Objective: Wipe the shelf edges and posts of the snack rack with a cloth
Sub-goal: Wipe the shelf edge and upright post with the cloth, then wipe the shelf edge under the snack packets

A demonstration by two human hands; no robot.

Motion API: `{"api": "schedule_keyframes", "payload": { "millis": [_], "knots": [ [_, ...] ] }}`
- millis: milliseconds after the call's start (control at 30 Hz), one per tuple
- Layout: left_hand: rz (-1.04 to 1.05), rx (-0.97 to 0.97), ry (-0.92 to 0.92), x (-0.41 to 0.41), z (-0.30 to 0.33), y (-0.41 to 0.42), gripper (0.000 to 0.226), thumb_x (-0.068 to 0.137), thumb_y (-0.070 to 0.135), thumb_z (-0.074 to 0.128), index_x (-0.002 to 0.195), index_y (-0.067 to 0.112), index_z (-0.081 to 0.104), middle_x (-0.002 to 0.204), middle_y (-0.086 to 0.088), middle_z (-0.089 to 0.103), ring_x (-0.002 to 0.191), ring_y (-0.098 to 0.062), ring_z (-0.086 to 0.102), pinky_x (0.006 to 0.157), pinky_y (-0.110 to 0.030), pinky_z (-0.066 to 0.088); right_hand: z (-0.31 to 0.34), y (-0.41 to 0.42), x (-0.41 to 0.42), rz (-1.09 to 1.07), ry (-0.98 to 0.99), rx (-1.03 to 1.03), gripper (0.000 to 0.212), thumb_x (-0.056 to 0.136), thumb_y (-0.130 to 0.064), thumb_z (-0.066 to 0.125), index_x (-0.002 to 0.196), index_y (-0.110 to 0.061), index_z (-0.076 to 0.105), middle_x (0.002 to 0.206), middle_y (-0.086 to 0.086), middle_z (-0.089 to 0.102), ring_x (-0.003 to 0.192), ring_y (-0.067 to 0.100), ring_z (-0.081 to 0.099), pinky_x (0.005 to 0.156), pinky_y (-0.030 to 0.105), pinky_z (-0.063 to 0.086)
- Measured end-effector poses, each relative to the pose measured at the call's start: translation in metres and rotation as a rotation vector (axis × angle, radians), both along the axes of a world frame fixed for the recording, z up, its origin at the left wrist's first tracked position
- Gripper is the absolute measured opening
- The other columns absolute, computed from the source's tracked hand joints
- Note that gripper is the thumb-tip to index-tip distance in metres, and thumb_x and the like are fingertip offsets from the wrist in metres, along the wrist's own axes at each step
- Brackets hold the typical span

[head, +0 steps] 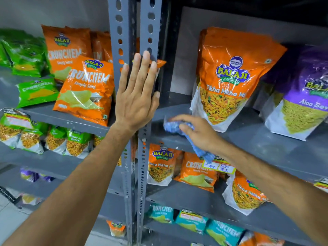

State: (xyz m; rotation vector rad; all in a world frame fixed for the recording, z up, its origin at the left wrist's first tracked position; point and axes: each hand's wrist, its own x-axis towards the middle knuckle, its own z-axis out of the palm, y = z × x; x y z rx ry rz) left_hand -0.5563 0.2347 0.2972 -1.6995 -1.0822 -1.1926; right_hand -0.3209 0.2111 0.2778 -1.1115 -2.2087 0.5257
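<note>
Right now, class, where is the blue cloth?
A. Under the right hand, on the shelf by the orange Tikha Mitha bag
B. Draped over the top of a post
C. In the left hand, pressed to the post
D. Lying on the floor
A: the right hand presses the blue cloth onto the grey shelf beside the Tikha Mitha bag, while the left hand lies flat and empty against the posts.

My cloth (179, 128) looks soft and crumpled; the grey metal posts (122, 32) are matt and painted, and the plastic snack packets (230, 73) gleam glossy.
</note>
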Motion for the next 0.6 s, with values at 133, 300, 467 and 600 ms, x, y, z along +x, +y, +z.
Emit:
{"api": "schedule_keyframes", "payload": {
  "millis": [133,300,467,600],
  "knots": [
    [0.013,-0.003,0.014,-0.001,0.001,-0.001,0.067,0.107,0.026,0.045,0.163,-0.001,0.020,0.167,-0.031,0.028,0.157,-0.046,0.023,0.132,-0.054,0.009,0.010,0.037,-0.038,-0.065,-0.027,0.037,0.047,0.094,0.000,0.052,0.128,-0.030,0.064,0.133,-0.005,0.066,0.125,0.013,0.058,0.108,0.034,0.046],
    [0.032,-0.034,-0.008,0.003,0.001,-0.004,0.066,0.107,0.023,0.048,0.161,-0.004,0.023,0.166,-0.033,0.027,0.157,-0.047,0.021,0.131,-0.059,0.015,-0.015,0.043,-0.050,0.081,-0.324,0.090,0.058,0.092,-0.003,0.053,0.133,-0.044,0.056,0.149,-0.009,0.053,0.133,0.019,0.053,0.109,0.040,0.046],
    [-0.002,-0.112,0.002,0.027,-0.021,-0.025,0.062,0.105,0.004,0.046,0.162,-0.003,0.023,0.170,-0.027,0.020,0.161,-0.033,0.006,0.133,-0.052,0.010,-0.021,0.014,-0.002,0.091,-0.394,0.181,0.060,0.090,-0.005,0.046,0.135,-0.045,0.054,0.146,-0.011,0.055,0.121,0.018,0.061,0.101,0.034,0.052],
    [-0.104,-0.429,0.128,0.074,-0.069,-0.056,0.068,0.109,0.031,0.042,0.164,0.000,0.018,0.175,-0.019,0.011,0.164,-0.029,0.001,0.134,-0.044,0.004,-0.023,-0.023,0.053,0.082,-0.292,0.229,0.041,0.099,-0.013,0.052,0.134,-0.034,0.058,0.137,-0.004,0.062,0.120,0.021,0.060,0.098,0.038,0.051]
  ]
}}
